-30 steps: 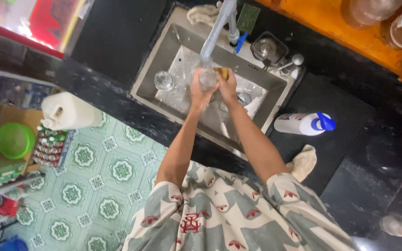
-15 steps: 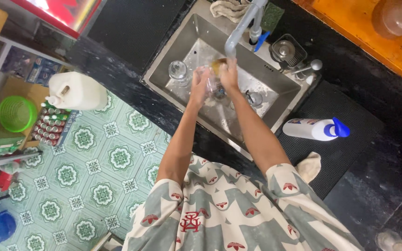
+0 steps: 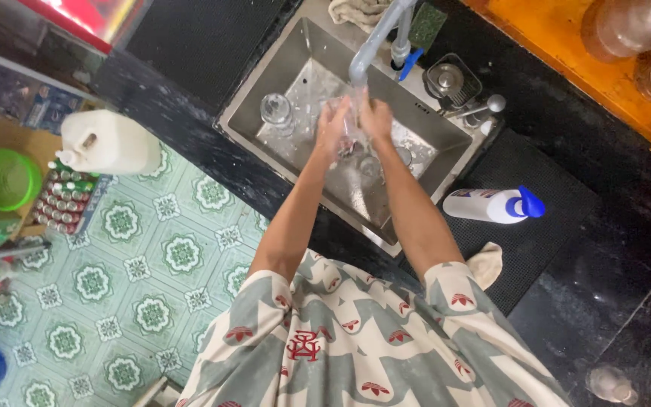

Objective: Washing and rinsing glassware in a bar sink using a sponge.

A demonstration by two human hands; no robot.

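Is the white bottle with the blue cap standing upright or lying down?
Lying down. The white bottle rests on its side on the dark mat right of the sink, blue cap pointing right.

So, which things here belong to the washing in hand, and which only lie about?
In use: left hand, right hand, clear glass between them, tap, sink.

Lying about: white bottle, jug, green basket, cloth, sponge.

A clear glass is being held by the left hand and the right hand under the tap, over the steel sink. Another glass is standing inside; a white bottle is lying on the counter.
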